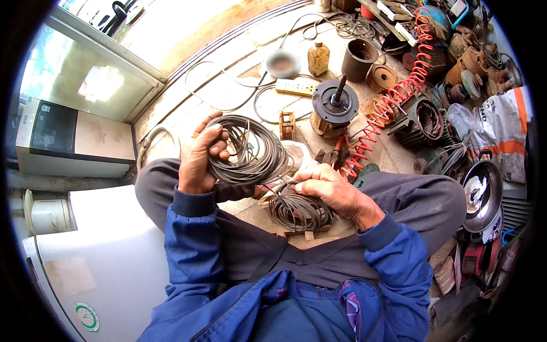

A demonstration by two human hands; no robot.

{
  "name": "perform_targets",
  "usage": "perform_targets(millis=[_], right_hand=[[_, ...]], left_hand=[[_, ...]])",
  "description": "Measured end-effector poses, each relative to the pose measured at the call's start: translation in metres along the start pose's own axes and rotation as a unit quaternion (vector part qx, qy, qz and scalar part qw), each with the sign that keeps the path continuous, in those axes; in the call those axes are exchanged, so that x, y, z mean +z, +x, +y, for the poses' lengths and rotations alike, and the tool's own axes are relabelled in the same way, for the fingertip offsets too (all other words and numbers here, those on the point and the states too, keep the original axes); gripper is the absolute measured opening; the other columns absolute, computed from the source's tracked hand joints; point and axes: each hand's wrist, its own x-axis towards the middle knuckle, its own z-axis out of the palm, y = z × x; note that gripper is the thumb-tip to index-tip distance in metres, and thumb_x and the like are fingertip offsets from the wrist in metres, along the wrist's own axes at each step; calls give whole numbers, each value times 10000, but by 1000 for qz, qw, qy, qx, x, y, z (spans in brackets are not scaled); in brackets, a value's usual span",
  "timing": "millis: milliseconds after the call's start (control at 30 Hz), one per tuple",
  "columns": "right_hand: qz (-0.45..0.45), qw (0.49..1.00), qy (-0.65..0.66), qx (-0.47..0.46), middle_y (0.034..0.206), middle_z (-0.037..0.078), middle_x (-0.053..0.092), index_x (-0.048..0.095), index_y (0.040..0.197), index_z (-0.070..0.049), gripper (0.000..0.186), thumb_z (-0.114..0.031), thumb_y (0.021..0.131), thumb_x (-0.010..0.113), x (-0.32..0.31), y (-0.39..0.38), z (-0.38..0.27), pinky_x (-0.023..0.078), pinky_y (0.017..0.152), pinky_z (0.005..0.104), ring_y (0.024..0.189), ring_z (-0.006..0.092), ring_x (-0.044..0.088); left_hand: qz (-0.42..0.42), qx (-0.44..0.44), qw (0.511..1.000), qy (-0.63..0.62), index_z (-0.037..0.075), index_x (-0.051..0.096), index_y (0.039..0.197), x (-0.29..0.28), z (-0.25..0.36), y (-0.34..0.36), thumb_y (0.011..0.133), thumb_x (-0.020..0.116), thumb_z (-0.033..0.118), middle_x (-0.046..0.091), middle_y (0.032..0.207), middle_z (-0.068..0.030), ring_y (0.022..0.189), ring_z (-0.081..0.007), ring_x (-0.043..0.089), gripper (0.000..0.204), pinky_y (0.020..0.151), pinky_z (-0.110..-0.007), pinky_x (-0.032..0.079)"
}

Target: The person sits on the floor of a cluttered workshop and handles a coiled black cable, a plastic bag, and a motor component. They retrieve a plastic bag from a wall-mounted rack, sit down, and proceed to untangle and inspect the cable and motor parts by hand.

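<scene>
My left hand [205,149] is closed round the side of a large coil of dark cable [250,149], held up above my lap. Below and to its right hangs a smaller coil of thin dark wire [299,212], pinched at its top by my right hand [330,191]. The two coils come close together near my right fingertips; whether a strand joins them I cannot tell. Past my hands an electric motor [335,108] stands upright with its shaft pointing up. A small brownish spool-like part [286,125] sits to the motor's left.
A yellow power strip [296,86], an amber bottle [318,58] and a dark metal cylinder [360,58] lie beyond the motor. A red coiled hose [393,100] crosses at right, before piled motor parts. A black pan [484,194] lies far right; a white cabinet [114,251] stands left.
</scene>
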Motion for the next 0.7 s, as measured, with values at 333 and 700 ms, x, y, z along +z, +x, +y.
perform_targets(millis=[333, 700], right_hand=[[51, 997, 53, 24, 1035, 87, 693, 599, 1224, 80, 288, -68, 979, 578, 5, 7, 15, 539, 754, 230, 848, 89, 645], [22, 999, 25, -24, 984, -1, 676, 660, 1165, 33, 273, -70, 913, 660, 25, 6, -8, 492, 778, 221, 871, 56, 587]], left_hand=[[-136, -13, 975, -173, 2, 347, 1450, 7, 7, -11, 981, 483, 34, 575, 933, -106, 531, -5, 413, 489, 454, -153, 434], [-103, -14, 975, -194, 13, 392, 1418, 7, 4, -10, 996, 498, 64, 567, 907, -87, 540, -4, 427, 438, 464, -155, 452]])
